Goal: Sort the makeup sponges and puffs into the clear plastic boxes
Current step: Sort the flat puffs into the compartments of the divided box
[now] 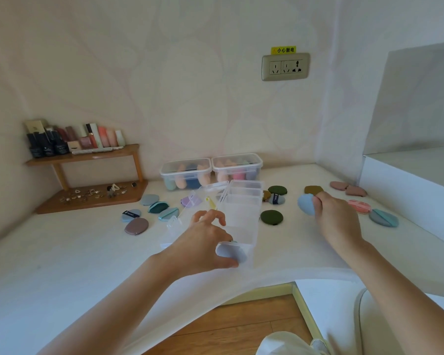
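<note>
On a white table [62, 252] the left hand [203, 242] grips a pale puff [232, 253] at the near end of an open clear box [244, 213]. To its right, the right hand [337, 216] pinches a blue puff [305, 204]. Loose puffs [271, 217] lie scattered on both sides. Two lidded boxes [186, 170] of sponges [181, 179] stand side by side at the wall, a wooden shelf [87, 156] to their left

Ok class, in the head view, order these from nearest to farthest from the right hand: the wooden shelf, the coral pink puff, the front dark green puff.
1. Coral pink puff, just right of the right hand.
2. Front dark green puff, to its left.
3. Wooden shelf, far left, against the wall.
</note>
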